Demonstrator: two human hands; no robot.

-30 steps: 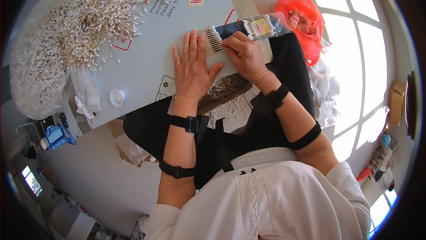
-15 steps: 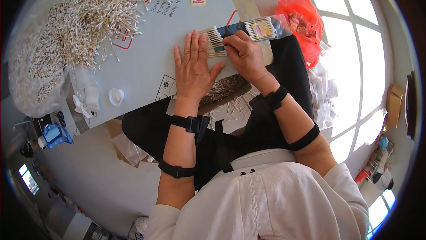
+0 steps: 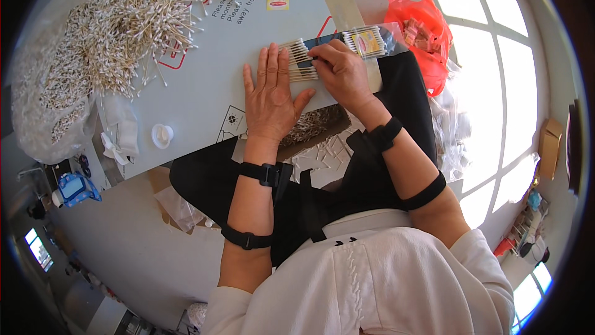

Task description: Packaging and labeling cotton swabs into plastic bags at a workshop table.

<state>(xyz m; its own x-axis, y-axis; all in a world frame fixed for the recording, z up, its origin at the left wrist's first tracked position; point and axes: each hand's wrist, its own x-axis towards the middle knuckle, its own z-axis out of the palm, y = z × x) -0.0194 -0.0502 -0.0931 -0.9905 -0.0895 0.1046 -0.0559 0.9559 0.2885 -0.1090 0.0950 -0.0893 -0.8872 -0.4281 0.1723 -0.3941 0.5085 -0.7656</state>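
My left hand (image 3: 271, 96) lies flat, fingers stretched out and thumb apart, over the left ends of a row of cotton swabs (image 3: 296, 48) on the table. At the row's right ends is my right hand (image 3: 346, 78), thumb and forefinger pinched together. Whatever is between those fingertips is too small or hidden to make out. Beneath the right fingers runs a dark strip (image 3: 321, 40). Just right of it, at the table's edge, sits a second row of swabs (image 3: 353, 44) bearing a yellow label card (image 3: 370, 42), in clear plastic.
A large heap of loose swabs (image 3: 139, 19) spills from a clear bag (image 3: 31, 105) at the left. More yellow cards (image 3: 278, 1) and a small white dish (image 3: 162, 136) are on the table. Below its edge stands a box of swabs (image 3: 316, 125). A red plastic bag (image 3: 427, 19) is at right.
My right hand has shifted very slightly at the swab row, still pinched. My left hand stays flat in the same place.
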